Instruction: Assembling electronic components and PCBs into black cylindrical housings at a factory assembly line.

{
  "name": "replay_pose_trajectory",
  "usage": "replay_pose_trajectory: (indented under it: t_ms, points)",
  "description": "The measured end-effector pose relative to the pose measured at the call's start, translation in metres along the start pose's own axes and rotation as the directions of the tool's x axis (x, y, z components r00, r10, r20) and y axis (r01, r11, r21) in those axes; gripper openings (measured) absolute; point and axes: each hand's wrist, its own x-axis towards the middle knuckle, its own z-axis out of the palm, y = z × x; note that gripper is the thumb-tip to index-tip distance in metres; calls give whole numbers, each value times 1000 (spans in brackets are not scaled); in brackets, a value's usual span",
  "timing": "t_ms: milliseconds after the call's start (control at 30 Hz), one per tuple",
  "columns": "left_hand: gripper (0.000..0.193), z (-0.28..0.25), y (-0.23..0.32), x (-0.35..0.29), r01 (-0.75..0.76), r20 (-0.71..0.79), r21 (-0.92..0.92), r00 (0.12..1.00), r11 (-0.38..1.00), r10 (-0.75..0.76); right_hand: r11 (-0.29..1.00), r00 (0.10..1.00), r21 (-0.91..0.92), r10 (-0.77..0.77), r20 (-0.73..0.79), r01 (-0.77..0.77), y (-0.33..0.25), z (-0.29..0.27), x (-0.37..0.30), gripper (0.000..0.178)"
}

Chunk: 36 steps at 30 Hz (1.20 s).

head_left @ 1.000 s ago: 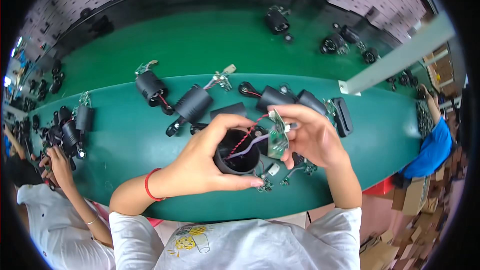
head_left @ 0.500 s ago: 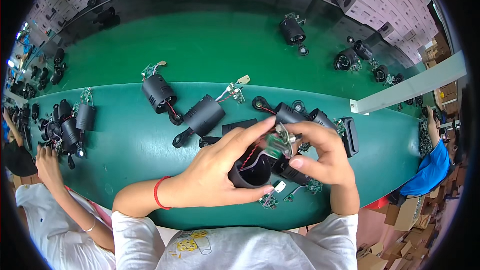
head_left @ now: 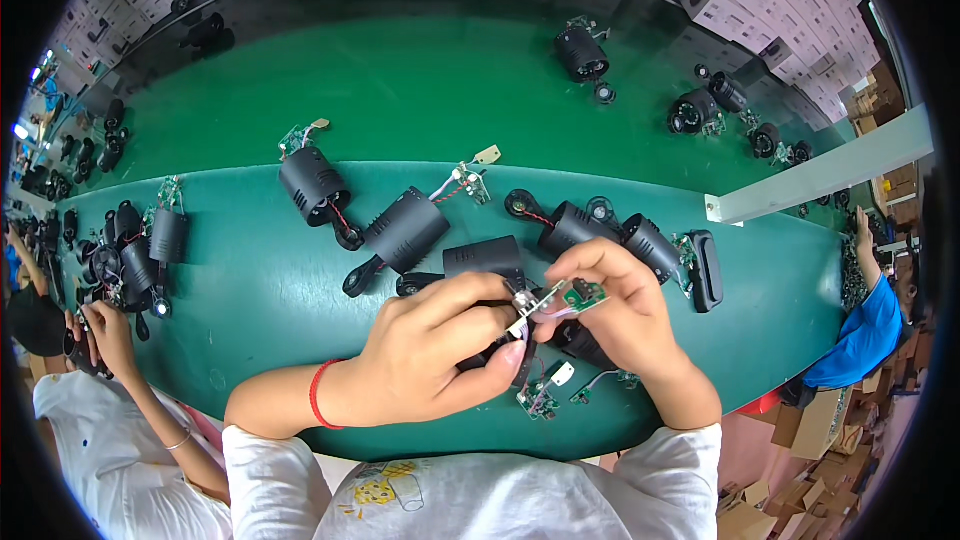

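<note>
My left hand (head_left: 430, 345) is closed around a black cylindrical housing (head_left: 525, 368), which its fingers and thumb mostly hide. At its fingertips stands a pale-edged circuit board (head_left: 536, 308) with a small metal part. Wires run from there to a small green circuit board (head_left: 586, 295), pinched in the fingers of my right hand (head_left: 630, 325). Just below the hands, another green board with a white tag (head_left: 562, 373) lies on the table. A black housing (head_left: 485, 258) lies directly beyond my left hand.
More black housings with wired boards lie around, including one at left centre (head_left: 408, 228) and one at right (head_left: 650, 248). A black oblong part (head_left: 706, 272) is farther right. A pale metal beam (head_left: 825, 165) juts in. Another person's hand (head_left: 108, 340) works at left.
My left fingers have curled in toward the boards, covering the housing's open mouth. My right hand has shifted slightly, and the small green board now shows in its fingers.
</note>
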Motion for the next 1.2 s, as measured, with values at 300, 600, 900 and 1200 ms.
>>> replay_pose_trajectory:
  t_ms: [300,600,900,1200]
  points:
    - [28,2,-6,0,-263,22,572,952,777,305,937,962,-222,-269,43,272,2,20,-7,45]
    - [34,-20,2,8,490,328,-540,871,684,-365,960,961,-83,-273,-43,269,-10,5,-11,30]
    - [26,-9,-2,0,638,603,-681,767,359,-219,918,939,-258,-238,247,301,-15,14,-4,43]
    - [83,-5,5,-3,347,400,-576,909,740,-115,850,875,-221,-484,27,477,2,-9,-9,21]
